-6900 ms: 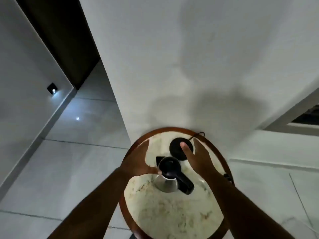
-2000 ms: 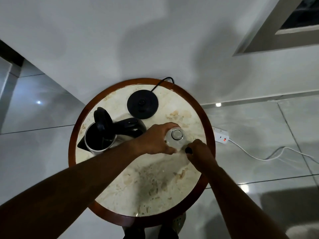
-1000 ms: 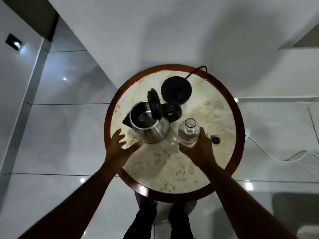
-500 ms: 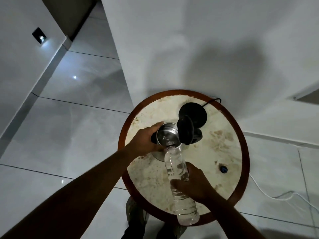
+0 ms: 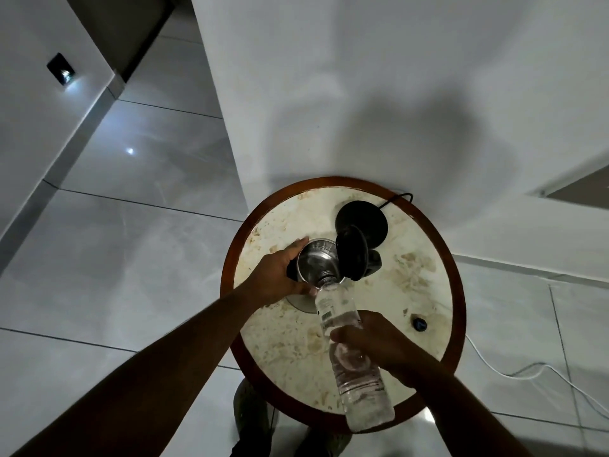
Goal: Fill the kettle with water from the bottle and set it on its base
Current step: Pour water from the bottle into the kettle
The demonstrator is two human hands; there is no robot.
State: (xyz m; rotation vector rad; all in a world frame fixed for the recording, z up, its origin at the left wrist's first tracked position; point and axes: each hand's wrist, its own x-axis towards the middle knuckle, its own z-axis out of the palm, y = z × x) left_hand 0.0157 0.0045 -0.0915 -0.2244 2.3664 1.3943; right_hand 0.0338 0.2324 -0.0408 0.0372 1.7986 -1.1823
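Note:
A steel kettle (image 5: 317,262) stands on the round marble-topped table (image 5: 425,278), its black lid (image 5: 352,255) flipped up. My left hand (image 5: 280,275) grips the kettle's left side near the spout. My right hand (image 5: 369,341) holds a clear water bottle (image 5: 349,351) tilted forward, with its mouth resting over the kettle's rim. The black round base (image 5: 365,216) lies behind the kettle, its cord running off the back edge. A small dark bottle cap (image 5: 419,324) lies on the table to the right.
The table's brown wooden rim (image 5: 227,268) stands against a white wall (image 5: 362,94). Glossy grey floor tiles spread to the left. A white cable (image 5: 527,374) trails over the floor at the right. My feet show under the table.
The bottle has tipped a little further and its mouth sits over the kettle's rim. My left hand keeps its hold on the kettle. The view has shifted slightly.

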